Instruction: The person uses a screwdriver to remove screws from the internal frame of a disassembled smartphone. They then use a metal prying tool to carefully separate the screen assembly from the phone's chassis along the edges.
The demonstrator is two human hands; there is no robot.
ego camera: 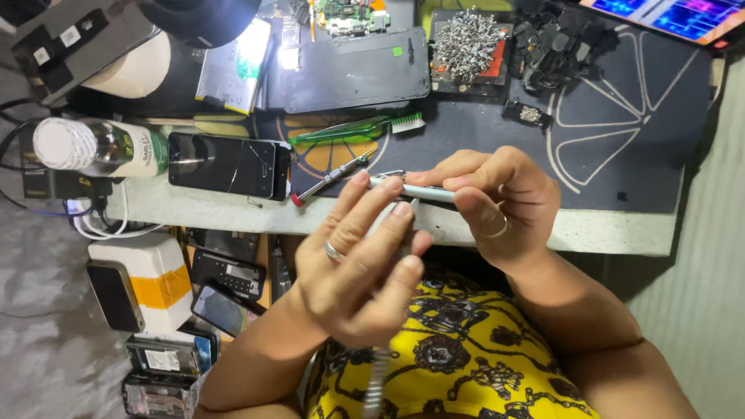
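Nearest, lap: yellow patterned cloth (466, 365), below the pen-like tool.
Left hand (365, 268): fingers half curled, index and middle tips pinching the near end of the pen-like tool (423, 192); ring on one finger.
Right hand (497, 202): closed around the tool's other end, ring visible.
Tool place: held in the air over the bench (621, 229) edge, between both hands.
Long axis: roughly left to right in the view, nearly level; tip end seemingly toward the left hand, though partly hidden.
Step, by judgement: fitting or twisting the tool's tip; next move likely calls for a steady pinch and a small turn.
Beyond the tool: small screwdriver (330, 178), cracked black phone (229, 164), green toothbrush (357, 130).
Farther: dark tablet back (349, 74), heap of screws (466, 43).
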